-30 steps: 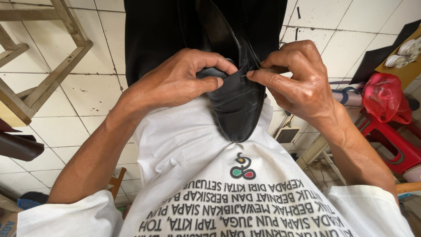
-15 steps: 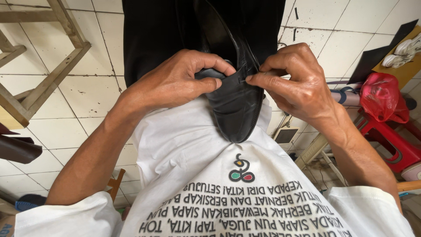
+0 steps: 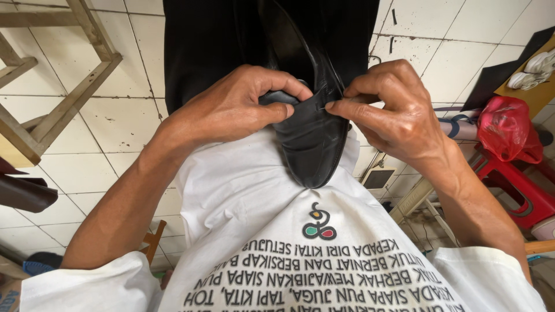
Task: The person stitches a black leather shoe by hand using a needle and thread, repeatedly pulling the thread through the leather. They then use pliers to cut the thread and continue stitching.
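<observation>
A black leather shoe (image 3: 312, 138) rests toe-down against my white printed shirt (image 3: 277, 231), its heel end up between my black-trousered knees. My left hand (image 3: 237, 107) grips the shoe's left side, thumb across the upper. My right hand (image 3: 393, 115) pinches a thin needle (image 3: 321, 107) at the shoe's right edge, thumb and forefinger pressed together. The needle's tip is barely visible against the leather. No thread can be made out.
White floor tiles (image 3: 127, 133) lie below. A wooden frame (image 3: 52, 86) stands at the left. At the right are a red plastic stool (image 3: 509, 179), a red bag (image 3: 509, 127) and a pair of white shoes (image 3: 535, 69) on a yellow surface.
Both hands keep their grip on the shoe. My right fingers have shifted slightly along the shoe's edge; the shoe has stayed in place.
</observation>
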